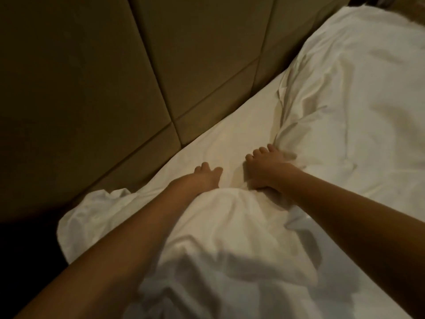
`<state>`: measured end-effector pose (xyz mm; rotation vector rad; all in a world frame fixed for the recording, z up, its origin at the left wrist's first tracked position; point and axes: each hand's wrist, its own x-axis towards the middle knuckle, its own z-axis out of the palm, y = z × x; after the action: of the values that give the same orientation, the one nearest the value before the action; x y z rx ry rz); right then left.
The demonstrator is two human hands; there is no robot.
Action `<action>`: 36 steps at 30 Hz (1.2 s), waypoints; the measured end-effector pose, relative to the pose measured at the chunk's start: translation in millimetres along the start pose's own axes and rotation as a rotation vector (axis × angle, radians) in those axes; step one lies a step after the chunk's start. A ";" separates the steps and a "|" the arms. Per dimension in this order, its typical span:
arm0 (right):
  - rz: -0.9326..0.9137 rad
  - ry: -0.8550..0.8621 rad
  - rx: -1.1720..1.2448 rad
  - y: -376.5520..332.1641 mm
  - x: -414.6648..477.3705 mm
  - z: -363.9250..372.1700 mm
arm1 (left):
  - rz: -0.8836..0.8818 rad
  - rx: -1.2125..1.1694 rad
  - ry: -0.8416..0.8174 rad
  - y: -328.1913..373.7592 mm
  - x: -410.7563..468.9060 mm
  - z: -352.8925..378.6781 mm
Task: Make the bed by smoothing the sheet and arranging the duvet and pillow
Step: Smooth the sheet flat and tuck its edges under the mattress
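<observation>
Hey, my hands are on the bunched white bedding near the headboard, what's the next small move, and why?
Probably pull the duvet edge up toward the headboard and spread it flat. The right hand grips that edge, the left hand is beside it, the duvet lies bunched, and sheet lies uncovered ahead.

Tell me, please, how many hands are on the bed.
2: the left hand rests on the sheet by the headboard; the right hand beside it grips bunched bedding.

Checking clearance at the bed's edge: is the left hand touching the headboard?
Apart. The head view shows a band of white sheet lying between the left hand and the headboard.
</observation>
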<state>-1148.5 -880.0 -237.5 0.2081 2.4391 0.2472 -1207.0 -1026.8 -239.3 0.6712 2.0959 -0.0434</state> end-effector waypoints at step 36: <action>-0.168 0.502 0.335 -159.5 37.3 -16.2 | -0.530 -0.201 0.525 -119.2 -72.6 35.0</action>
<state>-1201.0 -1028.6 -284.7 0.0905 2.9690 -0.2149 -1205.3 -1170.3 -229.2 -0.0212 2.6880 0.0539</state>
